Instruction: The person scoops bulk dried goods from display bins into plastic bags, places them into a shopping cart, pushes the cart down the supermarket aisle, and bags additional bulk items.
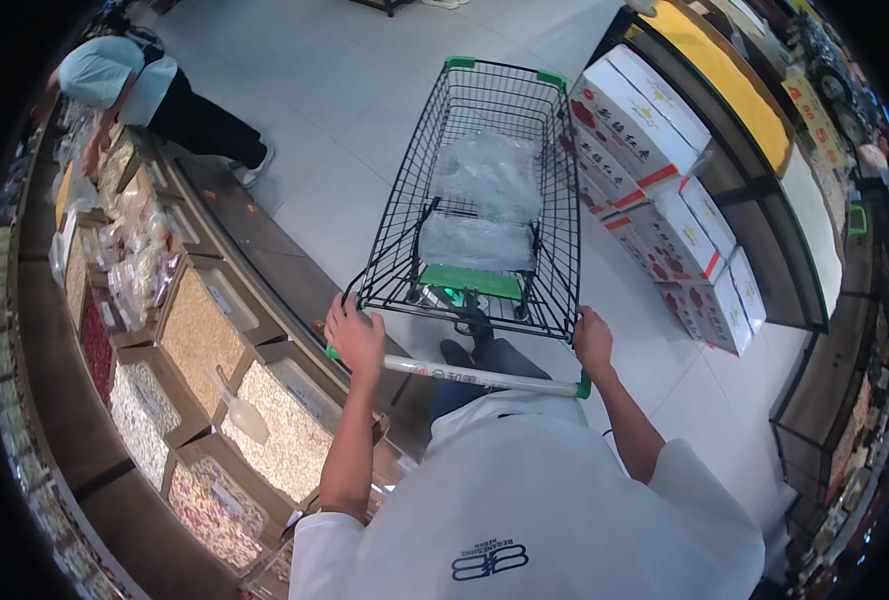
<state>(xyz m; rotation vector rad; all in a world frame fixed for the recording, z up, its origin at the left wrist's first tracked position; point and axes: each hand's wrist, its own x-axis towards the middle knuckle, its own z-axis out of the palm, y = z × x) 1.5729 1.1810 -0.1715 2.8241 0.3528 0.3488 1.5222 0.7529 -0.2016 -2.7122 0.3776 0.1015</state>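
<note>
- Left of the frame: open bins point(180, 390) of grain.
- Left of centre: left hand point(357, 338), seemingly closed around black side frame.
- Upper centre: wire shopping cart point(470, 282), stiff, probably light for rolling; inside, crinkled clear plastic point(480, 240), likely soft, slippery. Best to be held by white handle point(465, 376), near both ends.
- Right of centre: right hand point(595, 340), seemingly gripping the opposite frame side.
- Farther right: stacked cartons point(680, 235).

The shopping cart point(395, 290) is black wire — with green corners point(461, 62), a green flap point(472, 281) and a white handle point(465, 375). It stands upright on the pale floor point(335, 130), beside white boxes point(655, 130) — crinkly clear plastic point(485, 175) sits inside.
</note>
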